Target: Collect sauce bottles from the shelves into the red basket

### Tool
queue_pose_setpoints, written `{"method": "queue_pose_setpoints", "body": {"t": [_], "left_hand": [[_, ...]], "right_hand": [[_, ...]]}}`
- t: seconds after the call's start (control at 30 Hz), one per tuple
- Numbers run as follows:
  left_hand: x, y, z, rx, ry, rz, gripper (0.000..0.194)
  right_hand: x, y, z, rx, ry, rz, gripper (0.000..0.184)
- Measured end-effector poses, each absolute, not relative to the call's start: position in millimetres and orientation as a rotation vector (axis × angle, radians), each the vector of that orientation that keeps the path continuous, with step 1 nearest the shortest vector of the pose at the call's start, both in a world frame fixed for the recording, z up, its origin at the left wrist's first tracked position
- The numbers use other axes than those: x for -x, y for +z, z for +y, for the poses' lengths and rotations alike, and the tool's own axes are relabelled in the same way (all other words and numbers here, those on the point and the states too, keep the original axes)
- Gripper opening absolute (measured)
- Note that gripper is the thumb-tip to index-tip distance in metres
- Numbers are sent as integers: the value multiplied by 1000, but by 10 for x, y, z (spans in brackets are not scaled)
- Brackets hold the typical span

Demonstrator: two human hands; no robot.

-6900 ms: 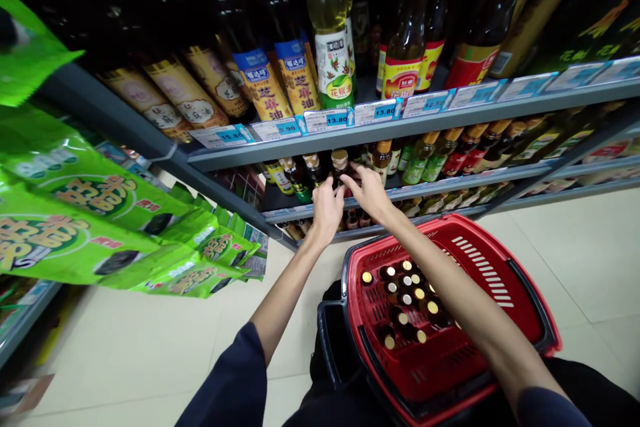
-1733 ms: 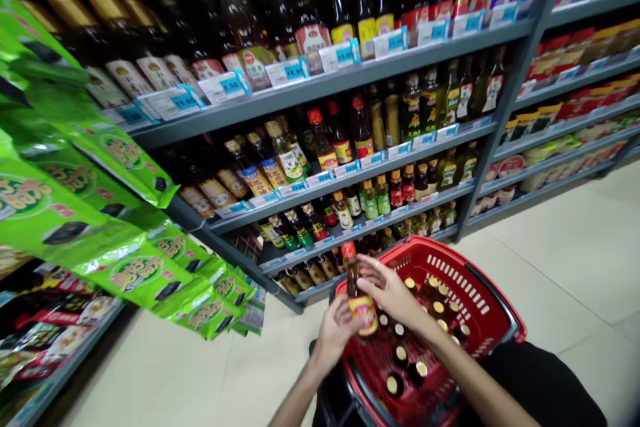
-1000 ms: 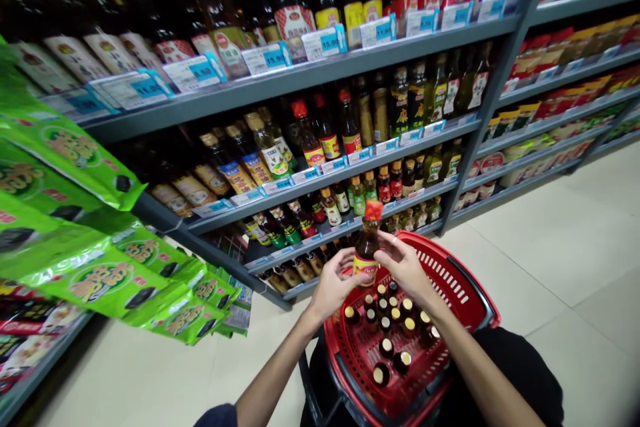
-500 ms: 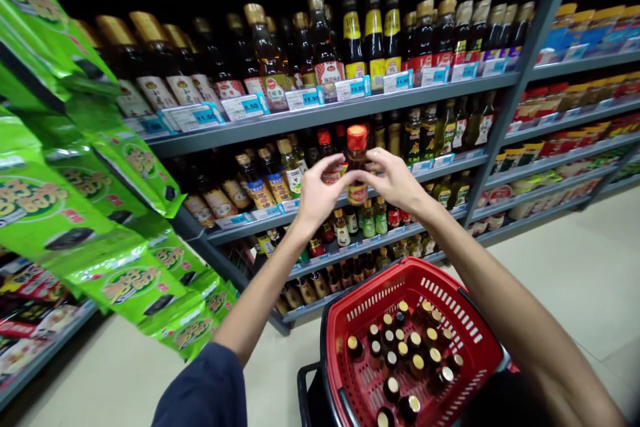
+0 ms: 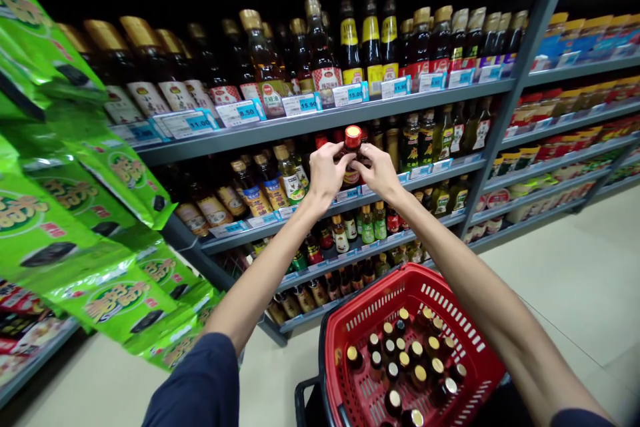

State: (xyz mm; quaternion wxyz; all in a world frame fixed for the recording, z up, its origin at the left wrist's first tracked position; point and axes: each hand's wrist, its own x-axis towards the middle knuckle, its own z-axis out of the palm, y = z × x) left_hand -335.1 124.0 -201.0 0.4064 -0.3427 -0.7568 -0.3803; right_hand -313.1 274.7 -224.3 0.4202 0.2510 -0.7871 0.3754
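Note:
A dark bottle with a red cap [image 5: 353, 147] is held up at the middle shelf [image 5: 320, 203], between other red-capped bottles. My left hand [image 5: 326, 172] grips its left side and my right hand [image 5: 379, 171] grips its right side, both with fingers curled round it. Below my arms a red basket [image 5: 453, 310] holds several small dark bottles with gold caps [image 5: 400, 360].
Grey shelving with rows of sauce and oil bottles and blue price tags [image 5: 350, 93] runs across the view. Green snack bags [image 5: 95, 213] hang at the left. A grey upright post [image 5: 505, 107] divides the shelving. Beige tiled floor [image 5: 565, 280] lies to the right.
Both hands lifted the red-capped bottle out of the basket and up to the middle shelf; in the last half second it moved further in among the shelf bottles.

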Motion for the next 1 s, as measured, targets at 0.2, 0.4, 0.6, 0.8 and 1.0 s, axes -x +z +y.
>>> {"method": "queue_pose_setpoints", "body": {"t": [0.2, 0.4, 0.6, 0.8, 1.0], "left_hand": [[3390, -2145, 1195, 842, -1102, -1916, 25], [3201, -2580, 958, 692, -1147, -1894, 25], [3385, -2891, 977, 574, -991, -2021, 48], [3591, -2844, 1051, 507, -1040, -2071, 41], [3674, -2826, 993, 478, -1034, -2086, 36]], "right_hand": [[3295, -2372, 2739, -602, 953, -2004, 29], [3496, -2505, 2683, -481, 1075, -2017, 38], [3686, -2555, 2595, -286, 995, -2029, 38], [3558, -2436, 2453, -86, 727, -2214, 39], [3422, -2365, 2308, 3, 563, -2262, 32]]}}
